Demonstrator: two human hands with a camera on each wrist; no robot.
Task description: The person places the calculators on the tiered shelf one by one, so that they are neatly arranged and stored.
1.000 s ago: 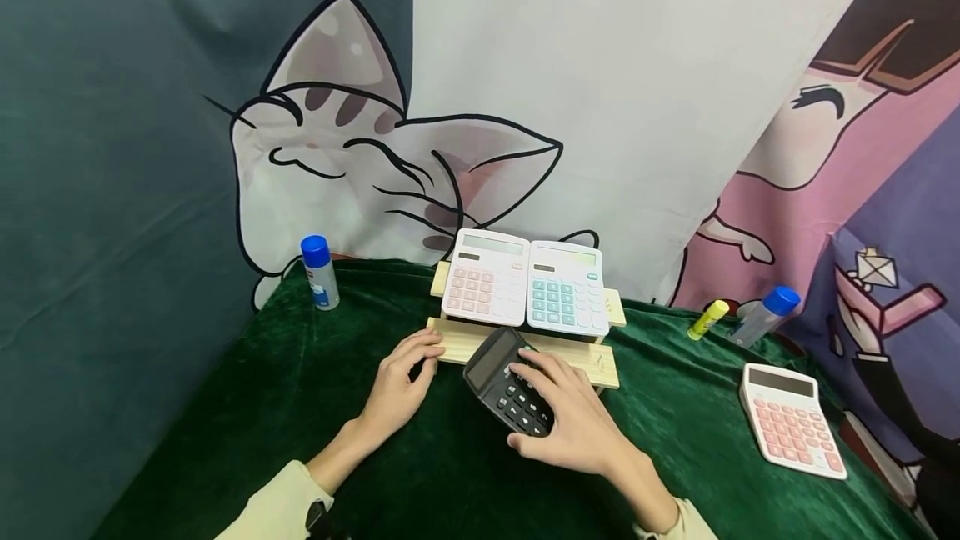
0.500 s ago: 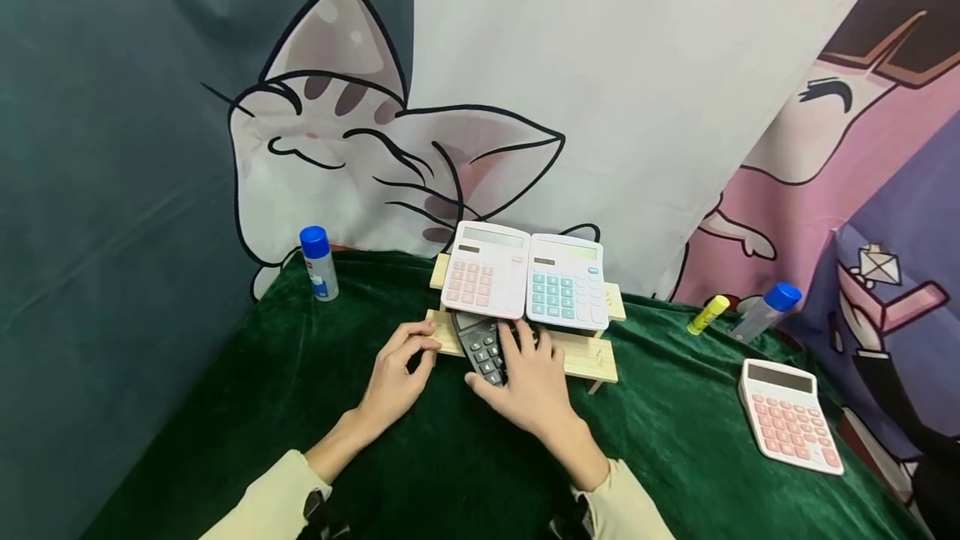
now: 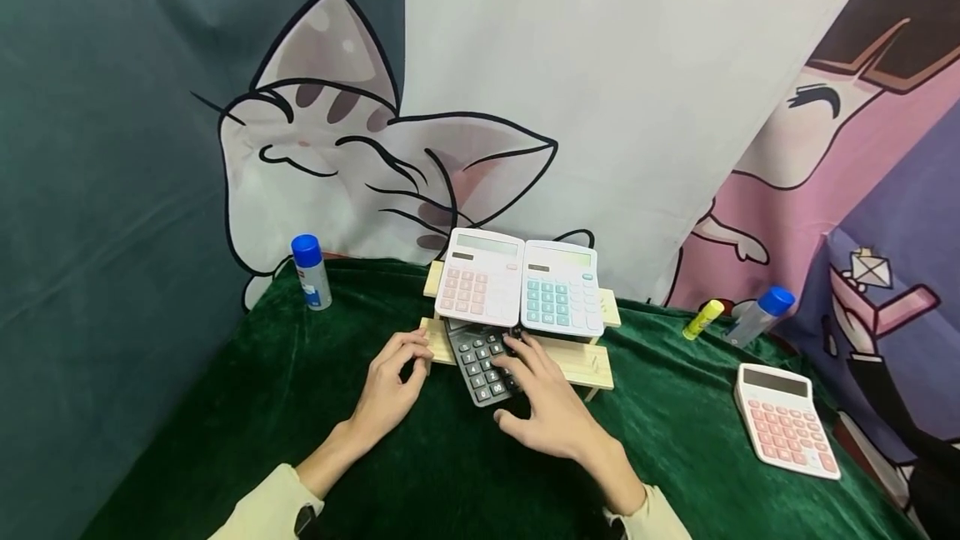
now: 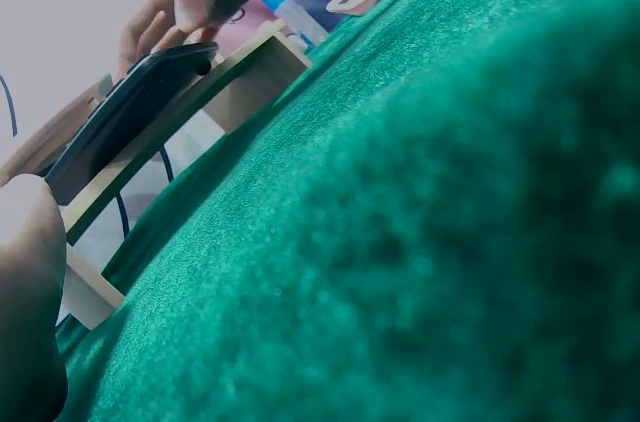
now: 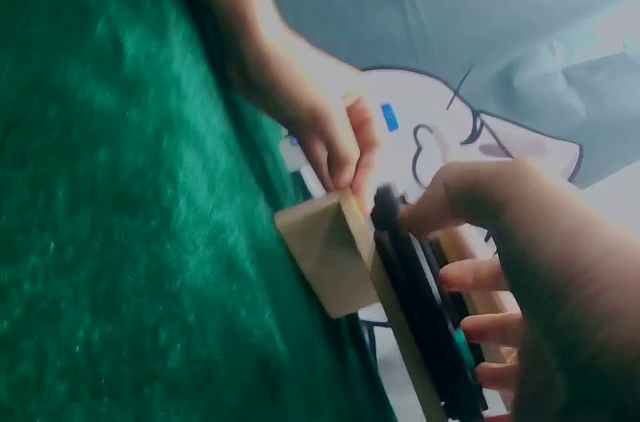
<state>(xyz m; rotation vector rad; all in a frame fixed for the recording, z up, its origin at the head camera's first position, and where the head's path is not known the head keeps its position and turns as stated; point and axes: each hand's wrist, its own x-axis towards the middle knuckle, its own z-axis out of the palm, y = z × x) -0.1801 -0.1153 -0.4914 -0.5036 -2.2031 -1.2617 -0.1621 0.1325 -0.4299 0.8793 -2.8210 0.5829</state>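
Note:
A black calculator (image 3: 483,365) lies slightly turned on the lower plank of a small two-step wooden stand (image 3: 585,361). Its bottom end juts past the plank's front edge, and its top is hidden beneath a white calculator with pink keys (image 3: 480,277). Beside that one, on the upper step, lies a white calculator with teal keys (image 3: 561,288). My right hand (image 3: 551,402) rests its bent, spread fingertips on the black calculator's right side, with the thumb apart near its lower corner. My left hand (image 3: 392,375) grips the left end of the lower plank between fingers and thumb.
Another white calculator with pink keys (image 3: 787,419) lies on the green cloth (image 3: 315,407) at the right. A yellow glue stick (image 3: 702,320) and a blue-capped bottle (image 3: 759,319) are behind it. A second blue-capped bottle (image 3: 312,273) stands at the back left.
The black calculator, earlier tilted in front of the stand under my right hand, has moved up and left onto the lower plank and turned straighter. My left hand has stayed at the plank's end.

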